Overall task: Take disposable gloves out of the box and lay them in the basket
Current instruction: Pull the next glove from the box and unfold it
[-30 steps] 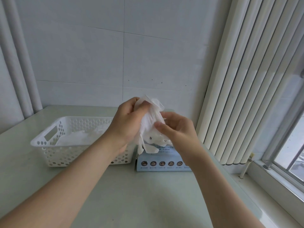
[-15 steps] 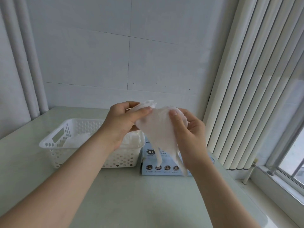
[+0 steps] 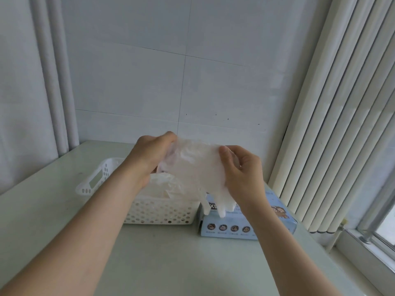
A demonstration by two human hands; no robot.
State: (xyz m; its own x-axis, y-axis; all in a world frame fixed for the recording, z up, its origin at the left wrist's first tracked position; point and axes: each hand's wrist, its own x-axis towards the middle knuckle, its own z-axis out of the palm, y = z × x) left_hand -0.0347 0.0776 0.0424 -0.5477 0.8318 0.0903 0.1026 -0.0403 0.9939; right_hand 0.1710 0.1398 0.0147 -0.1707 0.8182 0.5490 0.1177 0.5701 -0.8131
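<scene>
Clear glove held stretched above basket and box; left hand and right hand fingers pinched on its edges.

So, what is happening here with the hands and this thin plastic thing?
A person holds one clear disposable glove spread between both hands. The left hand pinches one side of it, the right hand the other; the glove's fingers hang down before the blue box. The white basket beside the box already holds some gloves. This one is not in it yet.
</scene>
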